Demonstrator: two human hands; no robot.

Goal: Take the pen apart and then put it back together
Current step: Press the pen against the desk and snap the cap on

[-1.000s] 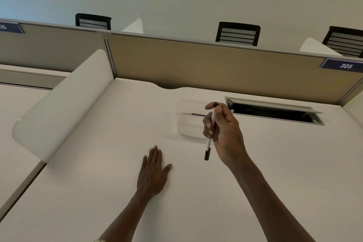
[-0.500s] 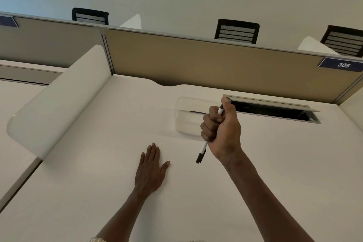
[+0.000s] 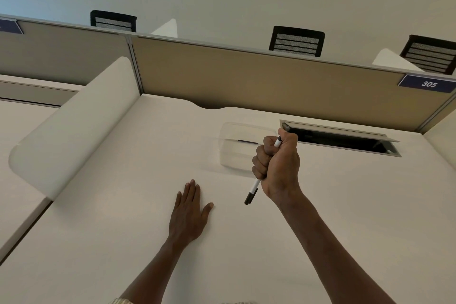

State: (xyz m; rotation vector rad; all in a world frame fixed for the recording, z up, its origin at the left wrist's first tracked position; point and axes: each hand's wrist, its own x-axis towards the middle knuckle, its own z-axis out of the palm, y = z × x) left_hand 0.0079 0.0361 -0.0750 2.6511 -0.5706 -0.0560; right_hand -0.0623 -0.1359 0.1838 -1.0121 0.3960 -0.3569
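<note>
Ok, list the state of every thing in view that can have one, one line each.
White pen with black cap: whole, cap on, held tilted above the desk, black end down.
Right hand: fist closed round the pen's barrel.
Left hand: flat, palm down on the white desk.
Clear plastic box: resting on the desk behind the right hand.
Grey cable hatch: lid open.
</note>
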